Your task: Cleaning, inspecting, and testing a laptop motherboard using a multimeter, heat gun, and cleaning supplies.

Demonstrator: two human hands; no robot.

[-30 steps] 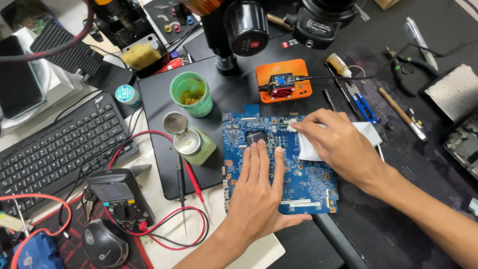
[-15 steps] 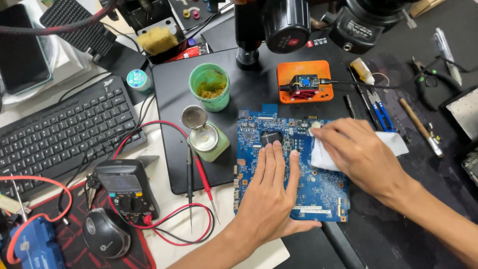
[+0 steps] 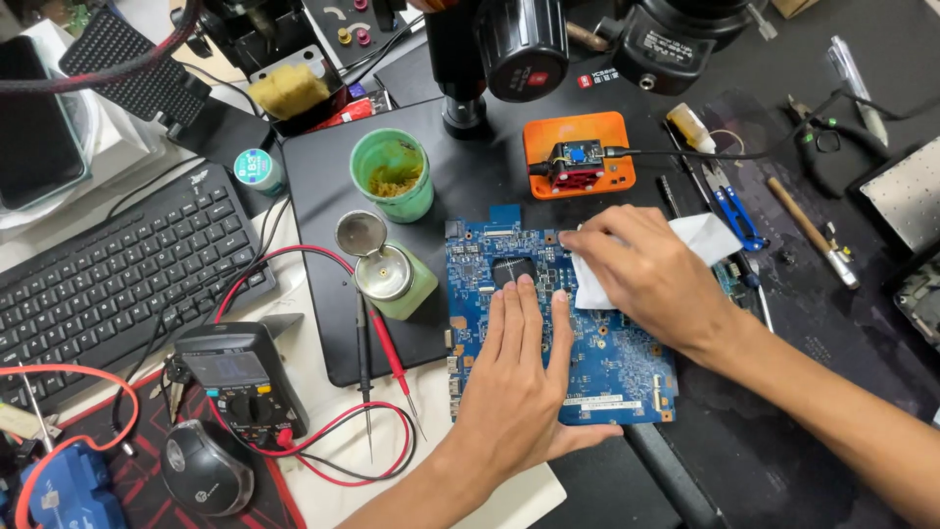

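Observation:
A blue circuit board lies flat on a black mat. My left hand rests flat on the board's lower middle, fingers together, pointing at a dark square chip. My right hand presses a folded white tissue onto the board's upper right part. The hand covers most of the tissue.
A green cup, a green bottle with metal top and its round lid stand left of the board. An orange holder, microscope, multimeter with probes, keyboard, mouse and hand tools surround it.
My right hand with the tissue has shifted slightly over the board's upper right. My left hand stays flat on the board. The view has drifted a little.

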